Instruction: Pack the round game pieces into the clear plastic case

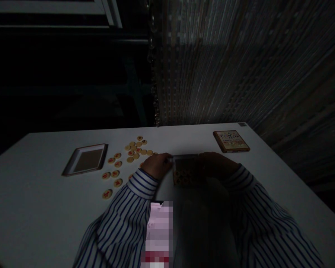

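Note:
A shallow open box (185,163) lies before me on the white table, with rows of round xiangqi pieces (184,177) along its near side. My left hand (157,165) is at the box's left edge, fingers curled in against it. On the other side, my right hand (216,163) covers the right edge of the box, its fingers bent and deep in shadow. Loose xiangqi pieces (118,182), wooden discs with red or dark characters, are scattered left of my left hand. Part of the scatter is hidden behind that hand and sleeve.
An open, shallow tray-like lid (86,159) rests on the left of the table (44,208). A flat printed box (231,141) lies at the far right. Behind the table's back edge hangs a string curtain (201,67). The room is dim.

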Motion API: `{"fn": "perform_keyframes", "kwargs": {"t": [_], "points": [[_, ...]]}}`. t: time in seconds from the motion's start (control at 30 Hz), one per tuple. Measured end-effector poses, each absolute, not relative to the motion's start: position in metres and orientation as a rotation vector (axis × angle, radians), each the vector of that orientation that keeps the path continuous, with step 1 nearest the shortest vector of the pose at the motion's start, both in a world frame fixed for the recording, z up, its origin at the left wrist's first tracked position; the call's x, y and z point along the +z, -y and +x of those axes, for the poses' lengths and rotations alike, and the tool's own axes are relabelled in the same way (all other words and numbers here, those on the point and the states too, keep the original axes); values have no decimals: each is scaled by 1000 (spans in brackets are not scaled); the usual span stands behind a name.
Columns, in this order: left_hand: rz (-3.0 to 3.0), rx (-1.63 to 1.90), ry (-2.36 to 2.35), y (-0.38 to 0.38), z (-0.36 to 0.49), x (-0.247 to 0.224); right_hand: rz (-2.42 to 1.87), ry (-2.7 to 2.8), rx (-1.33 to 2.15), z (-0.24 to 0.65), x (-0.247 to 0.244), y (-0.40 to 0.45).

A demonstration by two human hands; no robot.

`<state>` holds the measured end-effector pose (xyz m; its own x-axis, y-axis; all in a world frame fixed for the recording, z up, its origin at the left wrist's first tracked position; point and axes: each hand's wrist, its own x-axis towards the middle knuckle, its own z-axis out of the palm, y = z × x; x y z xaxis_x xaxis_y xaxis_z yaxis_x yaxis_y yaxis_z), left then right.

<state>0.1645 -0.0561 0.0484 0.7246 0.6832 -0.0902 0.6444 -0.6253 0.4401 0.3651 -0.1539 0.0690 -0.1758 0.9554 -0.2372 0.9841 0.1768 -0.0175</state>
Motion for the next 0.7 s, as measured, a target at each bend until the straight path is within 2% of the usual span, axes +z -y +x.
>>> {"fn": "perform_keyframes", "kwargs": {"t": [0.7], "points": [[2485,145,-978,55,162,48,1885,-2270,-315,367,67,154]]}}
